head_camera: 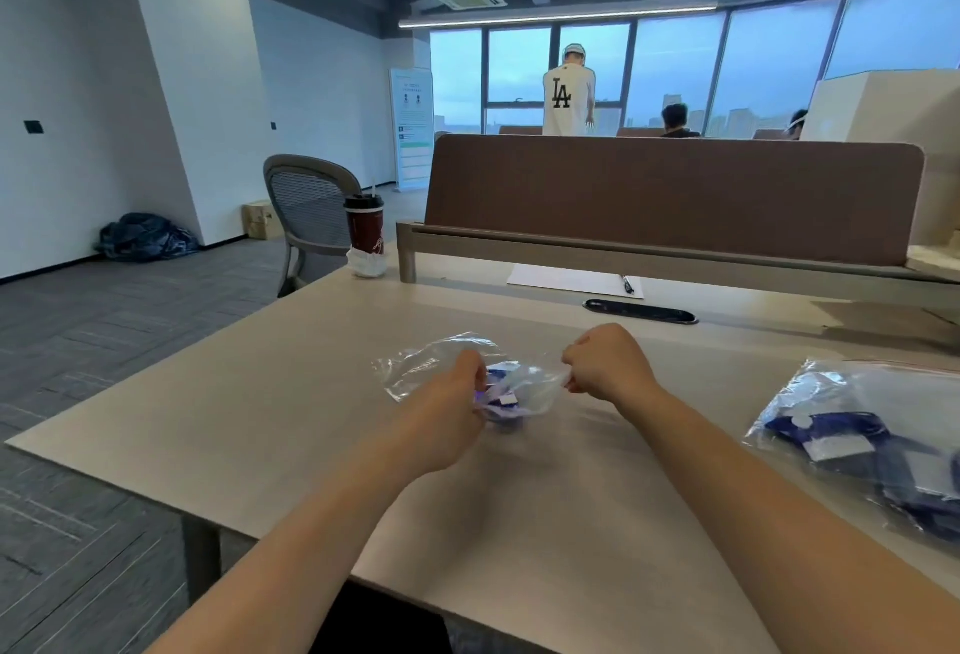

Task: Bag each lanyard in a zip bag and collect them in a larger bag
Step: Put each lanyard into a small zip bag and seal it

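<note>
A small clear zip bag (pixel 535 383) is stretched between my two hands above the middle of the desk. Inside it shows a blue lanyard (pixel 501 396) with a white tag, partly hidden by my left hand. My left hand (pixel 457 388) pinches the bag's left end with curled fingers. My right hand (pixel 608 365) pinches its right edge. More clear plastic (pixel 421 365) lies on the desk behind my left hand. At the right edge lies a larger clear bag (pixel 872 435) holding several bagged blue lanyards.
A dark red cup (pixel 365 229) with a lid stands at the desk's far left corner. A sheet of paper (pixel 566 280) with a pen (pixel 628 284) lies by the brown divider (pixel 675 196). A grey chair (pixel 311 211) stands left. People are beyond the divider.
</note>
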Tool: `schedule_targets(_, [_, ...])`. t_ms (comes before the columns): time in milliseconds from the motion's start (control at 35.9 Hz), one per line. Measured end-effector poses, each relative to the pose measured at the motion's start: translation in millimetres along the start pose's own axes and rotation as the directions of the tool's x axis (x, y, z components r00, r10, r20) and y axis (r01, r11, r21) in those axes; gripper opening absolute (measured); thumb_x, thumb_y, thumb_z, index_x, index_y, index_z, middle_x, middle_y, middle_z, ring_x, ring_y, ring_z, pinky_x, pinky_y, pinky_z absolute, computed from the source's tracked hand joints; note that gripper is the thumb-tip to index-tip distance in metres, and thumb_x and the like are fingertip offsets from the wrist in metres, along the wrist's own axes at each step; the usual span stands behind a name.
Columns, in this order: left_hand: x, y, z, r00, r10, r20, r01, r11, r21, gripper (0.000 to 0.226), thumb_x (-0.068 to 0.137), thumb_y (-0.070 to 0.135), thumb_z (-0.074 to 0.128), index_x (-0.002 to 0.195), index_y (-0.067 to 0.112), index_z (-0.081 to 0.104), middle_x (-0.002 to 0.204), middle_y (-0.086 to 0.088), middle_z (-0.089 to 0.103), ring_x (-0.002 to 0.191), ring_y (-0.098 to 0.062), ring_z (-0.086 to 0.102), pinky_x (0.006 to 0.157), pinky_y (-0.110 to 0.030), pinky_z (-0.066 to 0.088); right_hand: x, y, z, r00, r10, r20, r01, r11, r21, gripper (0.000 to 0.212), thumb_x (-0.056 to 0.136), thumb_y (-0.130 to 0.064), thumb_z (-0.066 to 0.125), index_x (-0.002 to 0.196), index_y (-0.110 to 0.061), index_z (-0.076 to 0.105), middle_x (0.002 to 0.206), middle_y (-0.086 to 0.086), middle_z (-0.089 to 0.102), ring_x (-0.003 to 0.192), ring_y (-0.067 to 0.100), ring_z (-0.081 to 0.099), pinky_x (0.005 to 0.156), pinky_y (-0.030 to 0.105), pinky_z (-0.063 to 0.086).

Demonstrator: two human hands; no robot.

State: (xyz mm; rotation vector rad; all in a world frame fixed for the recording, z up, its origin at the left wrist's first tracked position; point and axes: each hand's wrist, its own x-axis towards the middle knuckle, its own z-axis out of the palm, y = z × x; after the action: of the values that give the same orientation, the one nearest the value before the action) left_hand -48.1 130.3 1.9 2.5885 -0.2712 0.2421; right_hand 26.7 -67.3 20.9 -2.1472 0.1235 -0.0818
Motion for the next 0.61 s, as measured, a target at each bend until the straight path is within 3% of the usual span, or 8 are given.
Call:
schedule_targets(111, [2.6, -12.9, -9.3, 0.993, 0.063, -0.097, -0.066, 0.997, -0.028, 0.006, 0.090, 0.020, 0.067, 0.092, 0.020, 0.061, 0.093, 0.001, 0.066, 0.087, -0.023, 0.062, 0.081, -0.039, 0.052, 6.6, 5.0, -6.6, 0.994, -0.105, 0.025, 0.107, 0.987, -0.118, 0.020, 0.077, -0.004, 0.055, 0.081, 0.007, 0.071, 0.080, 0.023, 0.072, 0.085, 0.039, 0.070, 0.078, 0.053, 0.058])
schedule_targets(223, [8.1, -18.1, -25.4, 0.982, 0.117, -0.148, -0.129, 0.989, -0.076, 0.007, 0.083, 0.015, 0.077, 0.078, 0.015, 0.071, 0.086, 0.000, 0.064, 0.082, -0.019, 0.061, 0.080, -0.040, 0.051, -2.7, -1.4, -18.3, 0.981, -0.189, 0.052, 0.196, 0.960, -0.201, 0.029, 0.084, -0.008, 0.048, 0.075, 0.000, 0.074, 0.071, 0.005, 0.074, 0.076, 0.024, 0.072, 0.081, 0.048, 0.058])
schedule_targets(278, [10.1, -19.3, -34.2, 0.985, 0.080, -0.151, -0.093, 0.992, -0.080, 0.005, 0.085, 0.018, 0.076, 0.081, 0.014, 0.075, 0.086, -0.001, 0.064, 0.082, -0.017, 0.061, 0.079, -0.035, 0.050, -7.5, -4.4, -26.0, 0.973, -0.219, 0.074, 0.230, 0.945, -0.231, 0.031, 0.085, -0.011, 0.047, 0.070, -0.005, 0.074, 0.068, 0.002, 0.073, 0.074, 0.022, 0.071, 0.080, 0.046, 0.058])
schedule_targets(334, [12.2, -20.7, -40.6, 0.988, 0.040, -0.149, -0.055, 0.994, -0.098, 0.008, 0.089, 0.021, 0.072, 0.090, 0.015, 0.076, 0.086, 0.003, 0.066, 0.082, -0.013, 0.061, 0.074, -0.021, 0.048, -11.9, -8.0, -30.4, 0.967, -0.236, 0.091, 0.253, 0.920, -0.298, 0.034, 0.088, -0.018, 0.048, 0.070, -0.005, 0.073, 0.069, 0.005, 0.072, 0.075, 0.026, 0.069, 0.077, 0.045, 0.058])
schedule_targets(417, [15.3, -18.6, -45.6, 0.986, 0.011, -0.168, -0.031, 0.992, -0.120, 0.013, 0.094, 0.022, 0.065, 0.099, 0.016, 0.075, 0.087, 0.008, 0.066, 0.079, -0.006, 0.059, 0.068, -0.008, 0.039, -20.1, -16.7, -33.6, 0.953, -0.286, 0.103, 0.301, 0.838, -0.456, 0.049, 0.095, -0.048, 0.048, 0.082, -0.007, 0.072, 0.083, 0.010, 0.071, 0.081, 0.030, 0.065, 0.070, 0.037, 0.050])
schedule_targets(473, [18.3, -16.4, -45.8, 0.984, 0.002, -0.177, -0.026, 0.991, -0.134, 0.015, 0.096, 0.021, 0.063, 0.101, 0.016, 0.075, 0.090, 0.006, 0.068, 0.080, -0.008, 0.059, 0.068, -0.008, 0.038, -25.8, -22.1, -31.8, 0.915, -0.387, 0.115, 0.390, 0.773, -0.501, 0.052, 0.088, -0.065, 0.053, 0.100, -0.018, 0.073, 0.105, -0.002, 0.070, 0.098, 0.020, 0.062, 0.081, 0.035, 0.049])
schedule_targets(529, [19.7, -13.6, -45.5, 0.985, -0.008, -0.173, -0.017, 0.990, -0.138, 0.016, 0.096, 0.022, 0.062, 0.102, 0.015, 0.075, 0.091, 0.005, 0.069, 0.080, -0.008, 0.059, 0.068, -0.010, 0.039, -31.0, -27.4, -26.7, 0.868, -0.467, 0.168, 0.487, 0.735, -0.472, 0.052, 0.082, -0.062, 0.065, 0.119, -0.025, 0.067, 0.126, -0.006, 0.061, 0.118, 0.016, 0.053, 0.097, 0.034, 0.045])
schedule_targets(612, [22.5, -10.3, -43.4, 0.988, -0.023, -0.151, 0.004, 0.992, -0.124, 0.017, 0.098, 0.023, 0.060, 0.105, 0.016, 0.074, 0.094, 0.003, 0.068, 0.082, -0.009, 0.059, 0.071, -0.016, 0.040, -38.0, -37.8, -14.9, 0.828, -0.517, 0.219, 0.560, 0.735, -0.383, 0.044, 0.084, -0.050, 0.069, 0.121, -0.026, 0.063, 0.127, -0.009, 0.060, 0.117, 0.011, 0.052, 0.093, 0.024, 0.042])
